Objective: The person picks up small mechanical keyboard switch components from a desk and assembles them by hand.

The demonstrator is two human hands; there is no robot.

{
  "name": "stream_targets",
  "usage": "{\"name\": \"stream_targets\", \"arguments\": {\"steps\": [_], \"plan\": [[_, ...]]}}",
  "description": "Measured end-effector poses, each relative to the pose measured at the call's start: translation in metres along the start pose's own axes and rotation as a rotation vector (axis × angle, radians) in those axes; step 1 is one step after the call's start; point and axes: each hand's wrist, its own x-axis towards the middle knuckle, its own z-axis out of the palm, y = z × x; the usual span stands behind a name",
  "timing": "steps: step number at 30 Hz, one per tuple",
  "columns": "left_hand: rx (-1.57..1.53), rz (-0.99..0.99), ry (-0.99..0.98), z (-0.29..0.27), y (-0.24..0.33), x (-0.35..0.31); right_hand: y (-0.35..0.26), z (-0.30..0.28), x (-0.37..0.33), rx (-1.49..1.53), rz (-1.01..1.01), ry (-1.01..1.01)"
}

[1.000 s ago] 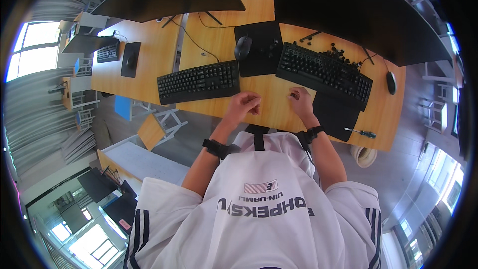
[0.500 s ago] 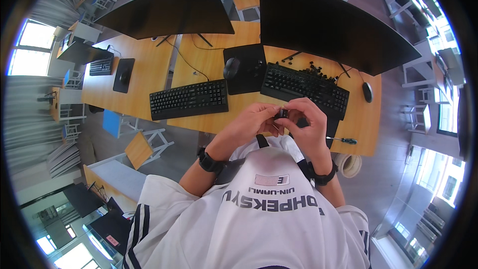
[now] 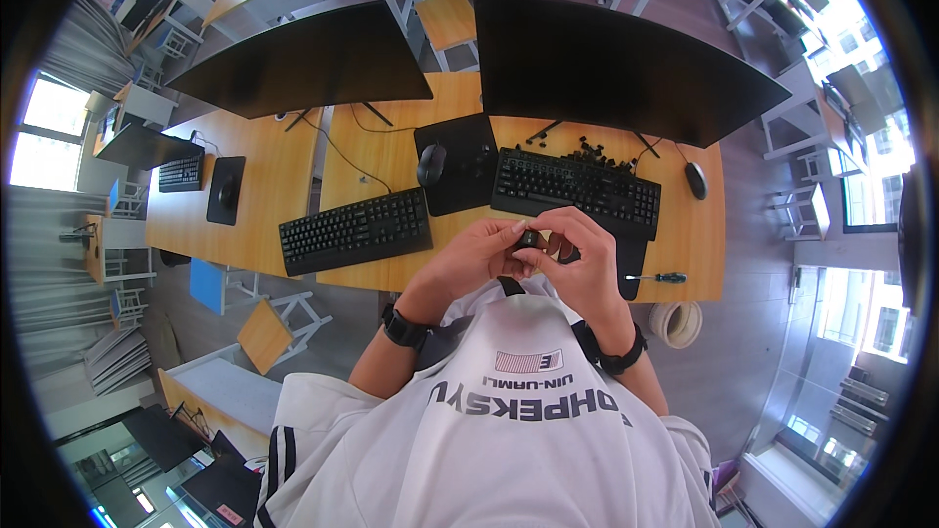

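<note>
- Two bare hands met in front of the body: the left hand point(image 3: 477, 256) and the right hand point(image 3: 584, 262) pinched one small black piece point(image 3: 531, 239) between thumbs and fingertips.
- The piece was held up near the front edge of the desk point(image 3: 698, 244); its exact kind was too small to tell.
- It looked light and stiff, probably plastic, and perhaps smooth enough to slip; its sides seemed the best hold, gently, in case a thin part could snap.
- Beyond the hands lay the right keyboard point(image 3: 577, 188), with loose black bits point(image 3: 604, 158) crowding its far side, which left little room there.
- Bare wood showed between the left keyboard point(image 3: 356, 230) and the hands, and also around the right-hand mouse point(image 3: 695, 180).
- A screwdriver point(image 3: 669, 278) lay near the front edge; anything dropped there could have rolled off.
</note>
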Motion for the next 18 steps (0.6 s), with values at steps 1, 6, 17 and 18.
{"name": "stream_targets", "arguments": {"steps": [1,6,17,18], "plan": [[0.000,0.001,0.001,0.000,0.001,0.000,0.000,0.000,0.001,0.001,-0.001,-0.001],[0.043,0.055,-0.001,0.003,0.004,0.001,0.005,0.001,0.002,0.028,-0.026,0.009],[0.045,0.011,0.124,-0.004,0.001,-0.003,0.007,0.010,0.000,0.035,0.079,-0.010],[0.039,-0.007,0.157,-0.003,0.001,-0.003,0.008,0.010,-0.001,0.035,0.089,-0.003]]}}
